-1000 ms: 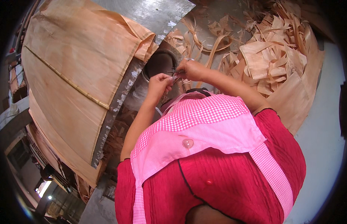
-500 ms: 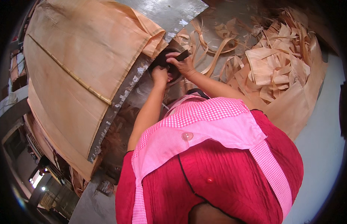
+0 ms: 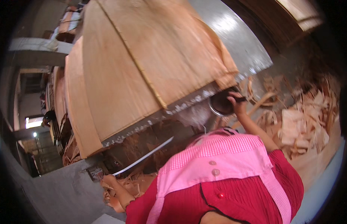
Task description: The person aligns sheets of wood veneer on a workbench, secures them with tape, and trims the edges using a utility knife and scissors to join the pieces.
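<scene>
Dropping to lower left, the left hand (image 3: 110, 180) gripped a thin stiff blade (image 3: 143, 158); the right hand (image 3: 237, 104) pinched a dark bowl's (image 3: 220, 104) rim.

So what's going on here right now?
A person in a red top and pink checked apron stands at a metal-edged table stacked with thin wood veneer sheets. The left hand holds a long thin blade low at the side. The right hand reaches to a dark round pot at the table's edge. Veneer scraps lie piled nearby.

Veneer stack (image 3: 143, 63) overhangs bench edge; scrap pile (image 3: 308, 123) crowds right (grey floor (image 3: 61, 194) open left)
</scene>
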`<action>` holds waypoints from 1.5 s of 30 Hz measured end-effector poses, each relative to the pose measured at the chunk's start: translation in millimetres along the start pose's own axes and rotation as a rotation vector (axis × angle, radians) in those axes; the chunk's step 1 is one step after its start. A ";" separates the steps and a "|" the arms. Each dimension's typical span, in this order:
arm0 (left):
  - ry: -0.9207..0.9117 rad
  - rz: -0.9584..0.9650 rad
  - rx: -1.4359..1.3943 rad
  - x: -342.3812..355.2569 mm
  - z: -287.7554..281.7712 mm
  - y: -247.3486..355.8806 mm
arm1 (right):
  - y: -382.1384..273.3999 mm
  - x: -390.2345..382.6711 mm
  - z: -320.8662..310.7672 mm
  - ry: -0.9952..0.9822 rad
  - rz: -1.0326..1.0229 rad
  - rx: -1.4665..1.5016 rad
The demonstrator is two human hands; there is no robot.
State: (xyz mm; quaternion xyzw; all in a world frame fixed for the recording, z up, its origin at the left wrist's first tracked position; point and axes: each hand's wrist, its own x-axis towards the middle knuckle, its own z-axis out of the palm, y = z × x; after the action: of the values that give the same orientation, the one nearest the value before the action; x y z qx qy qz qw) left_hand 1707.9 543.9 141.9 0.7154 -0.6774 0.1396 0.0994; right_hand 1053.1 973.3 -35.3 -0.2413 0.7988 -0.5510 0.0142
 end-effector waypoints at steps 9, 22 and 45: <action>-0.825 0.422 -1.194 18.6 -118.3 376.3 | -245.9 84.6 127.1 -0.688 -0.134 0.464; 0.237 1.071 -0.638 327.1 173.6 551.4 | -306.9 245.8 479.3 -0.786 0.722 0.331; 0.106 1.294 -0.513 417.5 251.6 664.9 | -256.5 430.7 689.4 -0.709 0.503 -0.086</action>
State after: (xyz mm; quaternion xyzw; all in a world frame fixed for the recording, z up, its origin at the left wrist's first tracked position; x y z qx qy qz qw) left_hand 1079.5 26.0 13.4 0.1142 -0.9732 0.0411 0.1951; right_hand 966.4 127.6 26.5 -0.2139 0.8005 -0.3799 0.4113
